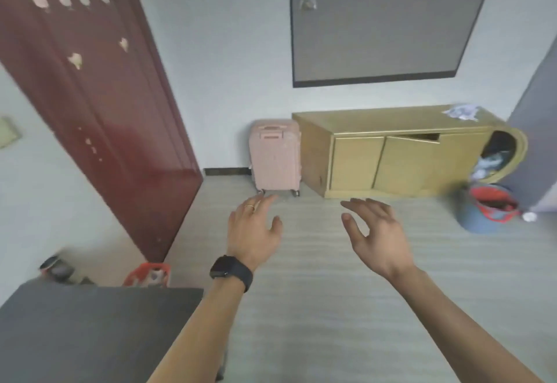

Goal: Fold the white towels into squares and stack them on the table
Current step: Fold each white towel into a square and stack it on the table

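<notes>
A: Far left, low: dark grey flat-topped table (90, 322), corner only, bare where visible. Likely the stacking surface.

B: Behind it: tall dark red panelled door (99, 87), shut. Next?

A: Centre, against the wall: pale pink ribbed hard-shell suitcase (275, 156), upright on wheels, just beside the long yellow wooden cabinet (391, 156).

B: Hands?

A: Left hand (256, 232), black wristwatch (230, 272) below it, gold ring on one finger; fingers spread wide, holding nothing. Right hand (376, 238), likewise splayed and empty. Both raised over the floor, palms roughly facing each other; probably mid-reach or a gesture, not a grasp.

B: White towels?

A: None visible. Crumpled pale items on the cabinet's right end and in its rounded open niche, too blurred to identify.

B: Far right?

A: Blue round bucket with red lining (485, 210), on the floor. Folding not yet started, by the look of it.
</notes>
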